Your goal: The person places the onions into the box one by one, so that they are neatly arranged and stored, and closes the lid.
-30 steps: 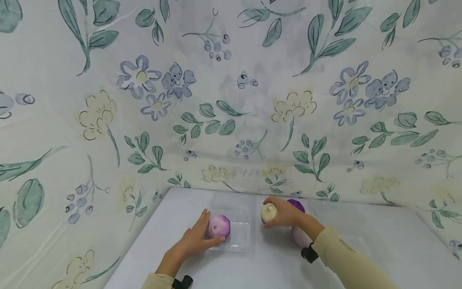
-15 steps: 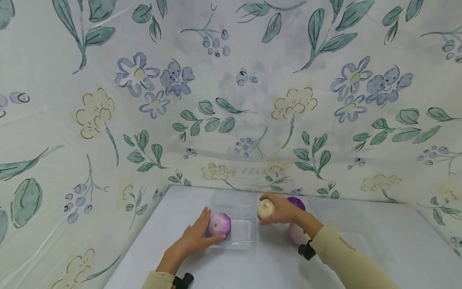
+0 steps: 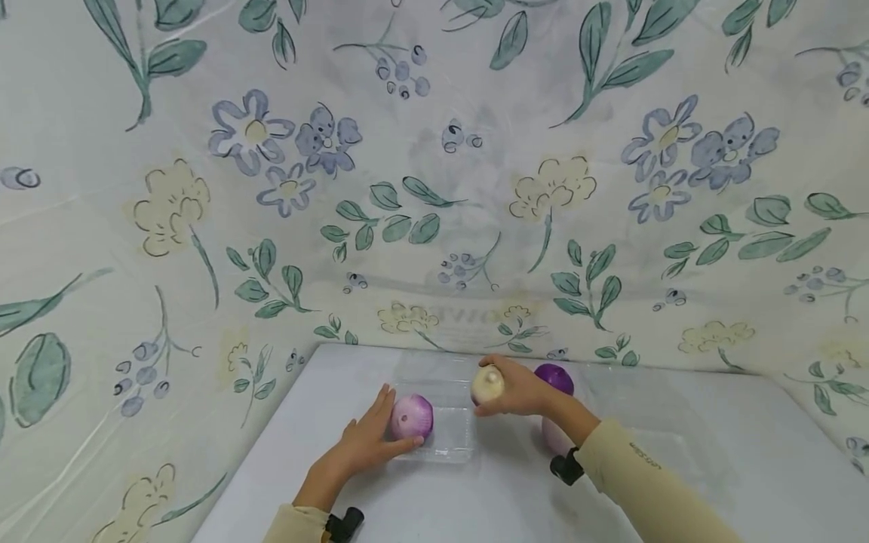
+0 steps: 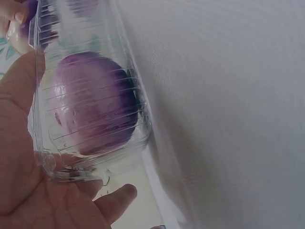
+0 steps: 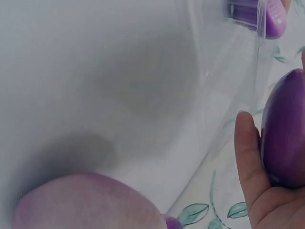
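Observation:
A purple onion [image 3: 412, 416] sits in the left part of a clear plastic container [image 3: 448, 452]. My left hand [image 3: 363, 437] rests around the container's left corner, fingers extended along the side and thumb along the front edge; the left wrist view shows the onion [image 4: 95, 102] through the ribbed plastic wall. My right hand [image 3: 516, 388] grips another onion [image 3: 487, 385], its pale end turned toward the head camera, at the container's right edge. In the right wrist view this onion [image 5: 286, 131] looks deep purple between the fingers and palm.
Behind and below the right wrist lie a dark purple onion [image 3: 554, 376] and a paler onion [image 3: 555, 436] on the white table [image 3: 516, 498]. More clear plastic [image 3: 658, 452] lies to the right. A floral-printed sheet [image 3: 434, 188] hangs behind the table.
My right hand has carried its onion left, up to the container's right edge. The left hand stays at the container. The head view has tilted slightly down.

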Demonstrator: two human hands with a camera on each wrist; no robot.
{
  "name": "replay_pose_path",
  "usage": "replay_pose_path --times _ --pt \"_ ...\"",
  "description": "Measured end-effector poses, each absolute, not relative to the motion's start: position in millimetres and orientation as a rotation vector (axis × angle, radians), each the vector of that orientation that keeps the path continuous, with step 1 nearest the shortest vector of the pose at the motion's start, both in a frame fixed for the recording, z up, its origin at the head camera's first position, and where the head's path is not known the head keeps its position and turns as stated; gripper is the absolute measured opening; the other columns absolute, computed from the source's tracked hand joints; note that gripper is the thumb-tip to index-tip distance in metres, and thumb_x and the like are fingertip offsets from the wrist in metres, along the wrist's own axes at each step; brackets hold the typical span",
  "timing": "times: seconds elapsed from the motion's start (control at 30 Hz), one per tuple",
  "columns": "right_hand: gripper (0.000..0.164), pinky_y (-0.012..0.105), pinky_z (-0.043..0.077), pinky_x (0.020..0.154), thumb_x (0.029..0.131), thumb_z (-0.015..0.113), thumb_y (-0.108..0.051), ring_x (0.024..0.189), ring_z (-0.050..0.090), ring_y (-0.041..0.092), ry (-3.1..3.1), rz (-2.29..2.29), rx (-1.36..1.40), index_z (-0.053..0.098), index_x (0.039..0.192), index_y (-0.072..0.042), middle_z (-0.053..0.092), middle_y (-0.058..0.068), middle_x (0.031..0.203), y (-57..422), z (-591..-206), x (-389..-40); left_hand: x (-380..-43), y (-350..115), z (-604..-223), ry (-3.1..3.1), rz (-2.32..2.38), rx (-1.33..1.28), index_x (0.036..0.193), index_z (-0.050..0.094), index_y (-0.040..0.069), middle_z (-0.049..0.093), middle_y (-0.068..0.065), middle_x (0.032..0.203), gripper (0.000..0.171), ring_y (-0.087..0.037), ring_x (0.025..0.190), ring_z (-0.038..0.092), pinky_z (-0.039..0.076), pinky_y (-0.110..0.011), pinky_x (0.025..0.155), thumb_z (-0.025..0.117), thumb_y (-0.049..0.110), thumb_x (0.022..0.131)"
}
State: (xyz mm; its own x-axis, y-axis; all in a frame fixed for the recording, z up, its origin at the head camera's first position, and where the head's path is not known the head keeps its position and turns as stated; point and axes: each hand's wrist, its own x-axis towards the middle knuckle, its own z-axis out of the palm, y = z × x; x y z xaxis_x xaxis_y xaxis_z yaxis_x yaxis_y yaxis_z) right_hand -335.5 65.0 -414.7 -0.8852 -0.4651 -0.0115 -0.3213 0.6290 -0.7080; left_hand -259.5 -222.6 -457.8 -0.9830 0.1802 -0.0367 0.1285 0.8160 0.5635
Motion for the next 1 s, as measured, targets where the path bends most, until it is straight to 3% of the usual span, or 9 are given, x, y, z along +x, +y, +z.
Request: replay_pose_path --times 0.17,0.27,0.6,0.77,1.0 --pt "0.090 0.033 0.053 0.073 0.067 0.091 -0.031 0.089 0.061 0.020 2.641 -1.143 -0.598 0.039 0.137 -0.011 0.060 0.011 0.113 61 -413 -336 -260 -223 -459 2.917 0.901 0.249 0.156 0.017 -0.004 0.009 -0.021 0.165 0.109 -0.041 0.150 0.020 0.014 -0.076 0.110 0.070 0.059 0.083" --pt "0.091 0.033 0.052 0.075 0.066 0.092 -0.031 0.088 0.061 0.021 2.642 -1.167 -0.618 0.036 0.135 -0.010 0.061 0.013 0.111 58 -412 -335 -261 -224 -457 2.928 0.897 0.258 0.155 0.017 -0.004 0.010 -0.022 0.165 0.108 -0.041 0.150 0.020 0.014 -0.076 0.110 0.069 0.058 0.084" --pt "0.080 0.034 0.052 0.077 0.066 0.091 -0.031 0.092 0.060 0.020 2.619 -1.208 -0.657 0.045 0.128 -0.011 0.060 0.009 0.114 53 -418 -330 -261 -222 -459 2.909 0.907 0.268 0.155 0.019 -0.006 0.011 -0.024 0.164 0.107 -0.043 0.149 0.021 0.015 -0.077 0.109 0.069 0.058 0.084" --pt "0.078 0.037 0.052 0.085 0.066 0.090 -0.030 0.102 0.056 0.020 2.646 -1.194 -0.750 0.050 0.130 -0.007 0.058 0.009 0.119 51 -423 -332 -262 -221 -460 2.915 0.908 0.265 0.154 0.019 -0.006 0.011 -0.024 0.164 0.107 -0.043 0.149 0.022 0.016 -0.077 0.108 0.070 0.057 0.084" --pt "0.079 0.042 0.052 0.093 0.069 0.090 -0.032 0.110 0.057 0.021 2.638 -1.200 -0.742 0.051 0.135 -0.012 0.057 0.008 0.129 46 -423 -330 -261 -221 -456 2.908 0.906 0.255 0.154 0.019 -0.006 0.011 -0.025 0.163 0.108 -0.045 0.148 0.022 0.016 -0.077 0.109 0.070 0.058 0.083"
